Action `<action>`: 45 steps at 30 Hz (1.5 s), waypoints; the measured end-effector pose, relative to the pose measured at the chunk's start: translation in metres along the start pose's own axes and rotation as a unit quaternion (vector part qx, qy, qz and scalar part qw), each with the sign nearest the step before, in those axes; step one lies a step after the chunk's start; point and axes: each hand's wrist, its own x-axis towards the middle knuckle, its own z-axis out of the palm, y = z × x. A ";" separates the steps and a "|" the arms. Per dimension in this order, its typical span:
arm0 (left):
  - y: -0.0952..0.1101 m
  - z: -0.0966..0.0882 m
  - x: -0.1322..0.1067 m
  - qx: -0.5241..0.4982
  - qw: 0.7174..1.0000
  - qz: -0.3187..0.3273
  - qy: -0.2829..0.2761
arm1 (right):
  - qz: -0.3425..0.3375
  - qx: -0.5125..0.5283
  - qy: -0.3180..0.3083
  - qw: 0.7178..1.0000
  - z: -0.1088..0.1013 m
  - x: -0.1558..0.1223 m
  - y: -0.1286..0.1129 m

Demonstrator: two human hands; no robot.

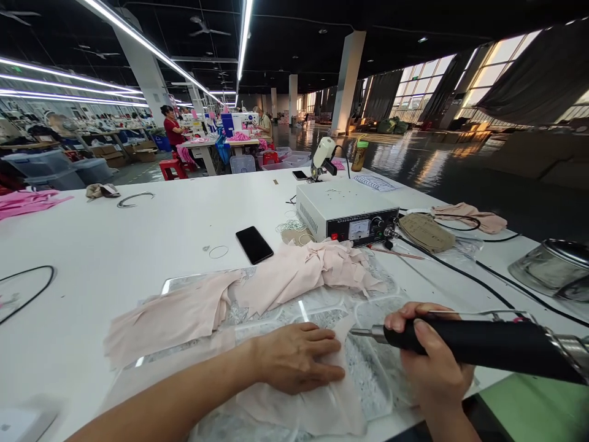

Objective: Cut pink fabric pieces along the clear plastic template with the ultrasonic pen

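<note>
Okay, on my feed I see the L hand palm-down on a pale pink cloth, fingers slightly spread. The R hand is wrapped round a black tool, fingers curled over its barrel. The metal tip points at the cloth's edge, near the L hand; can't tell if they touch. Cloth's on a clear board, w/ more pink pieces behind, then a phone & control box.

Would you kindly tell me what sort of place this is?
Probably a garment workshop: pale fabric pieces lie on the white table, with an apparent sewing machine beyond and long strip lights overhead.
</note>
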 end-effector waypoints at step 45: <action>-0.014 0.002 0.002 -0.085 0.996 -0.014 -0.018 | 0.046 0.041 -0.053 0.997 -0.001 0.004 0.012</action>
